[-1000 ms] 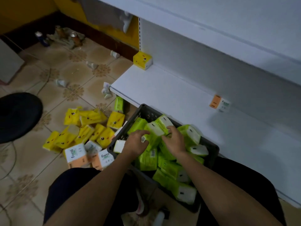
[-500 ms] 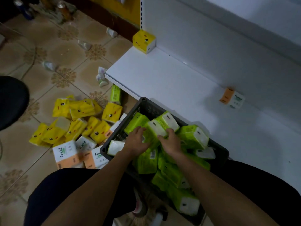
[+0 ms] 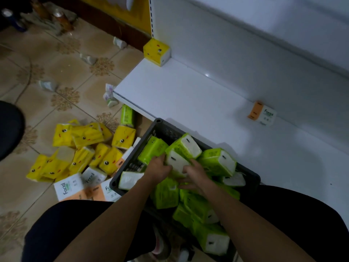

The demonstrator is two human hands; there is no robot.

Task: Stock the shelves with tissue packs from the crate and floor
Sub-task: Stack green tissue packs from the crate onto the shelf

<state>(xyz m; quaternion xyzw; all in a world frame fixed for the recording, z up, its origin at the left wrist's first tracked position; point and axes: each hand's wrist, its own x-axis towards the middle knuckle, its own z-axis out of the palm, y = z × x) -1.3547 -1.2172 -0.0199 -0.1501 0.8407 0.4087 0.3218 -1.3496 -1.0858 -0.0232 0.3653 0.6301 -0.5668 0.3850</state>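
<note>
Brimming crate (image 3: pixel 164 127) | green packs (image 3: pixel 217 161) | left hand (image 3: pixel 158 168), right hand (image 3: pixel 195 178) fingers (image 3: pixel 195 164) grip top pack (image 3: pixel 176 163)

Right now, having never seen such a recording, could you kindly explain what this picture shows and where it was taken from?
There is no machine here: a person wears one camera on the head, which looks down at their own bare hands. The left hand and the right hand grip one green pack of tissues in a dark crate full of similar packs. Beside the crate runs a white shelf, which holds a yellow pack and an orange-and-white pack. Loose yellow packs and Facial packs lie on the tiled floor.
</note>
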